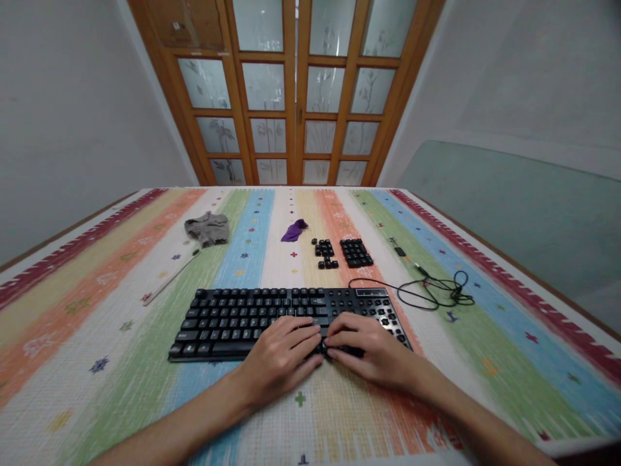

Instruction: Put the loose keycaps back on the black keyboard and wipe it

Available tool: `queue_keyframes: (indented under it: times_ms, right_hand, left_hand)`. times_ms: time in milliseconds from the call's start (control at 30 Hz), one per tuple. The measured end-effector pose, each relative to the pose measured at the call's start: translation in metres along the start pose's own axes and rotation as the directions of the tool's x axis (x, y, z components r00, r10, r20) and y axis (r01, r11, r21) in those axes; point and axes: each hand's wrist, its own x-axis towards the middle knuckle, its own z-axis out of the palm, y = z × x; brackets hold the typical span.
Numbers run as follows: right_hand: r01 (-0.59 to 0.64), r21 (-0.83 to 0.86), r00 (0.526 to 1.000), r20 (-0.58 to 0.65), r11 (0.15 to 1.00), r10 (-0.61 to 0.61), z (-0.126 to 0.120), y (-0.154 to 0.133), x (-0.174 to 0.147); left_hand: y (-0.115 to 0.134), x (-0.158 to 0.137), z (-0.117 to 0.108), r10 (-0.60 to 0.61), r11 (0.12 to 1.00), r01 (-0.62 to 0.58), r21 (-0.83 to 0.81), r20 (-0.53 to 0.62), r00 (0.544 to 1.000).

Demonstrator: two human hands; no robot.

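Observation:
A black keyboard (228, 323) lies on the striped cloth in front of me. My left hand (284, 346) rests across the right end of its main key block, fingers stretched out flat and tips pointing right. My right hand (366, 343) comes in from the other side with bent fingers. Its thumb and index finger close at a small black spot between the two hands; what they pinch there is too small to make out. The number pad area (385, 314) at the right end lacks its keycaps, and shiny metal shows.
Loose black keycaps stand beyond the keyboard in one group (325, 251) and a block (356, 253). A coiled cable (436, 291) and small black stick (400, 251) lie right. Further off are a purple cloth (294, 230), a grey cloth (208, 229) and a thin brush (172, 277).

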Motion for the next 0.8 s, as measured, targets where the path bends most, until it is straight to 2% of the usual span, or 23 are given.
queue_keyframes:
  times_ms: [267, 633, 800]
  right_hand:
    - [0.062, -0.052, 0.998, 0.007, 0.997, -0.062, 0.0007, -0.0009, -0.0016]
    - [0.111, -0.196, 0.994, 0.004, 0.974, -0.112, 0.002, -0.0073, 0.0021]
    - [0.068, -0.206, 0.997, -0.014, 0.976, -0.073, 0.0048, -0.0063, 0.0006]
  left_hand:
    - [-0.0006, 0.0012, 0.0042, -0.006, 1.0, 0.006, -0.008, -0.024, 1.0]
    - [0.0009, 0.0023, 0.0061, 0.051, 0.999, -0.051, 0.009, -0.015, 0.999]
    - [0.0025, 0.0014, 0.0101, 0.062, 0.998, -0.062, 0.01, 0.001, 0.998]
